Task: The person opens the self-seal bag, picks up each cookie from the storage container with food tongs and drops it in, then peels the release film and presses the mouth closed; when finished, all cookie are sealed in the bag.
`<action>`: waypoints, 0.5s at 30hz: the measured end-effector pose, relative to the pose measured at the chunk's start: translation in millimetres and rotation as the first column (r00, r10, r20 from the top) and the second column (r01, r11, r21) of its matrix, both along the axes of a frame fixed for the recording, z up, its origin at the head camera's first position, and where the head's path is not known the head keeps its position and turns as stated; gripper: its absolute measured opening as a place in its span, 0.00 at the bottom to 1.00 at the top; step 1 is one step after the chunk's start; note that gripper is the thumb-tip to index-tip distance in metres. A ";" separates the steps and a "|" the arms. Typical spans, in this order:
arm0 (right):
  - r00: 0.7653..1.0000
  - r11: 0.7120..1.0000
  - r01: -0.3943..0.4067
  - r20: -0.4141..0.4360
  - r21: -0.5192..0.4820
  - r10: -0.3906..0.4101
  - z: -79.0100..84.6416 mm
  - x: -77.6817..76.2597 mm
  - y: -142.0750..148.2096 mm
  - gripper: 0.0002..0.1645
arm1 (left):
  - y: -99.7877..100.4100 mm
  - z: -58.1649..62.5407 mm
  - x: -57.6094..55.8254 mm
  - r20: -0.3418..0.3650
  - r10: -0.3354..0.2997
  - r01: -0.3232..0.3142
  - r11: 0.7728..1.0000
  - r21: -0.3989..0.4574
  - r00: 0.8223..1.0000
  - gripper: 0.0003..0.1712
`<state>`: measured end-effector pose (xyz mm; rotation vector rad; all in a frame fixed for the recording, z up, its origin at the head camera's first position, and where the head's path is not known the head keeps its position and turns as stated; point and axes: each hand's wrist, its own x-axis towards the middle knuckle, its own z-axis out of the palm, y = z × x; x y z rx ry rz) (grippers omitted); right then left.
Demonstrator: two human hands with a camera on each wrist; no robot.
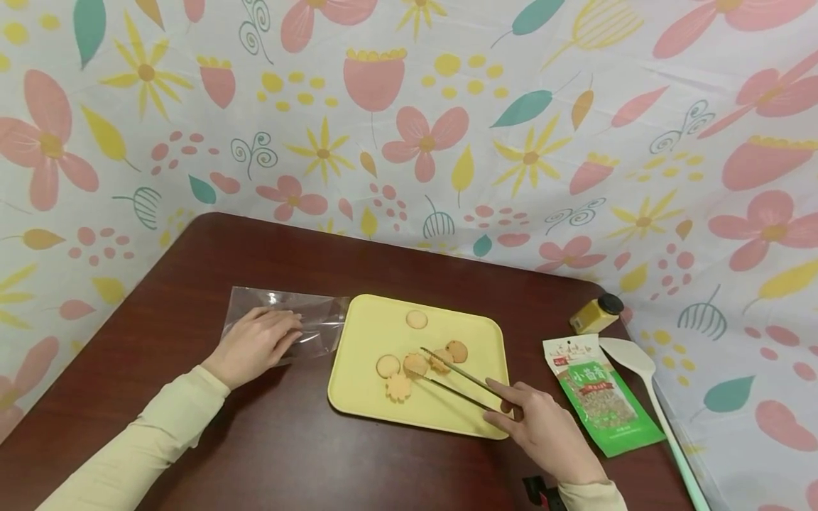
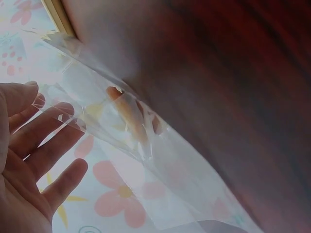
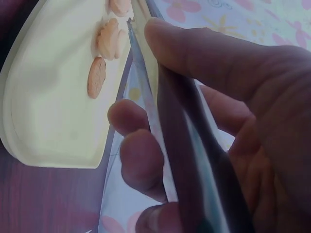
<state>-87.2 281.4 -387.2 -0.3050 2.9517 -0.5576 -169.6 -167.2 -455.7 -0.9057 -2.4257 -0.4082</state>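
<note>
My left hand (image 1: 258,344) is over a clear plastic bag (image 1: 326,323) left of the yellow tray (image 1: 364,312); thumb and index fingertip pinch its edge in the left wrist view, the other fingers spread. A tan, elongated shape (image 2: 127,114) shows through the film there. My right hand (image 1: 549,429) grips slim metal tongs (image 1: 463,394), thumb on one arm and fingers on the other. Their parted tips lie on either side of a round cookie (image 1: 415,365). Around it are a flower-shaped cookie (image 1: 399,388), a scalloped one (image 1: 439,360) and several round cookies (image 1: 417,319).
Right of the tray lies a green and white spice packet (image 1: 601,397), beside a white spatula (image 1: 639,362) with a pale green handle. A yellow jar (image 1: 594,316) with a black lid is behind them. Flowered cloth (image 1: 422,142) hangs around the dark table (image 1: 268,255).
</note>
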 end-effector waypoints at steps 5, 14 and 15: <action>1.000 1.000 0.016 0.014 -0.005 -0.016 -2.3 -0.8 -3.2 0.30 | 0.0 0.0 -0.4 0.004 0.002 -0.002 1.000 0.003 1.000 0.17; 1.000 1.000 0.004 0.025 -0.030 -0.003 -4.4 -2.9 -3.8 0.29 | -0.4 -0.4 -2.0 0.007 0.000 0.000 1.000 0.006 1.000 0.14; 1.000 1.000 -0.001 0.023 -0.031 0.002 -4.6 -2.9 -3.8 0.29 | -0.5 -0.6 -2.1 0.007 0.000 0.000 1.000 0.005 1.000 0.14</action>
